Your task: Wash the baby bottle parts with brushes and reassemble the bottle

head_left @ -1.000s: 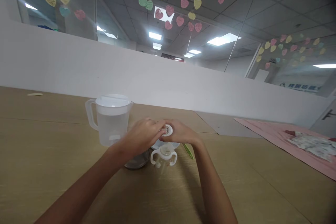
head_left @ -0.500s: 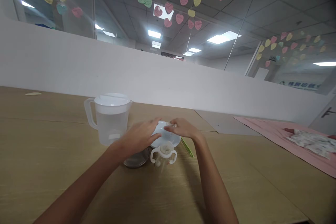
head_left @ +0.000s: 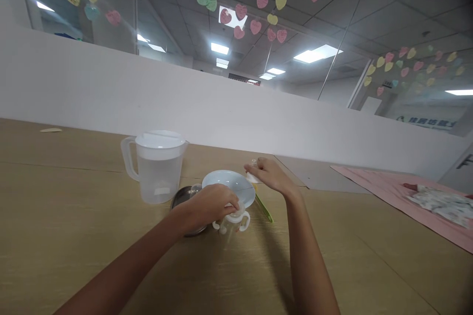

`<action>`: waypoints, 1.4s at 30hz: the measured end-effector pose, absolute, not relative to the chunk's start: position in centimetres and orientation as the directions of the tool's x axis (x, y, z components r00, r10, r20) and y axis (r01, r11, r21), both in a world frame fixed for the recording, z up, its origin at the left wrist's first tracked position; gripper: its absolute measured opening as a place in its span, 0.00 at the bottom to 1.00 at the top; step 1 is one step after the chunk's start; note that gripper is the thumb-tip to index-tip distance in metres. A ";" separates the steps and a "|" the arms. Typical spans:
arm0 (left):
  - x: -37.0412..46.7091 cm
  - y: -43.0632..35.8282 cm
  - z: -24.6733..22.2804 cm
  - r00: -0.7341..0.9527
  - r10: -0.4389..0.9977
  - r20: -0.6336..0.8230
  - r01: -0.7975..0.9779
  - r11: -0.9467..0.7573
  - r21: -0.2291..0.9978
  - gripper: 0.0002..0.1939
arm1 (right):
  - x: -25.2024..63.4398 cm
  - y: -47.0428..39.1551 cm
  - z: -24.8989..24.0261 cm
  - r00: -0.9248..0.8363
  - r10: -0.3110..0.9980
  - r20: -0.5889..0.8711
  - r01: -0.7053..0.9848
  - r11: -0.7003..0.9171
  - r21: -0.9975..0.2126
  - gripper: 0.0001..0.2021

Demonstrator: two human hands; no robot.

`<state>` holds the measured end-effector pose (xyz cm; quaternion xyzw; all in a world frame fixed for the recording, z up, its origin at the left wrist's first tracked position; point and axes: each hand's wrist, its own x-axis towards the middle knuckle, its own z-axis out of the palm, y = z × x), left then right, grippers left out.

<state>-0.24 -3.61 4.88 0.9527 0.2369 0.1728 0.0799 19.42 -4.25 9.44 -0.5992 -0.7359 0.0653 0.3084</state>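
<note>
A small clear baby bottle with two white handles [head_left: 231, 221] stands on the wooden table [head_left: 74, 216]. My left hand [head_left: 210, 204] rests on its open top, fingers curled around the rim. My right hand [head_left: 268, 174] is raised behind and to the right, pinching a small clear teat with a white ring [head_left: 252, 171]. A pale blue bowl [head_left: 229, 188] sits just behind the bottle, between my two hands.
A clear lidded water jug [head_left: 155, 165] stands at the left. A dark round metal dish [head_left: 182, 199] lies under my left wrist. A green utensil [head_left: 263, 208] lies right of the bowl. Pink cloth [head_left: 391, 192] with a patterned fabric covers the far right. A white partition runs behind.
My hands were together at the teat ring above the bowl. They have separated: the left dropped onto the bottle's top, the right carried the teat up and to the right.
</note>
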 end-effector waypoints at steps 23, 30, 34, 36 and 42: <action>-0.5 -3.1 5.1 0.734 0.652 0.188 0.579 -0.746 0.328 0.16 | 19.5 -6.4 10.4 -0.364 0.922 0.131 0.781 0.379 -0.495 0.14; -0.2 -3.4 4.8 0.735 0.658 0.164 0.580 -0.735 0.351 0.25 | 19.2 -6.4 10.3 -0.429 0.902 0.051 0.800 0.406 -0.443 0.11; -0.1 -3.4 4.7 0.737 0.657 0.161 0.573 -0.733 0.367 0.27 | 18.7 -6.0 9.9 -0.410 0.909 0.072 0.827 0.403 -0.392 0.10; -0.1 -3.3 4.7 0.743 0.654 0.138 0.566 -0.725 0.392 0.27 | 18.3 -5.7 9.6 -0.411 0.909 0.069 0.832 0.405 -0.380 0.10; -0.4 -3.2 4.8 0.769 0.632 0.095 0.524 -0.708 0.473 0.24 | 17.4 -5.1 9.0 -0.384 0.922 0.046 0.850 0.373 -0.372 0.09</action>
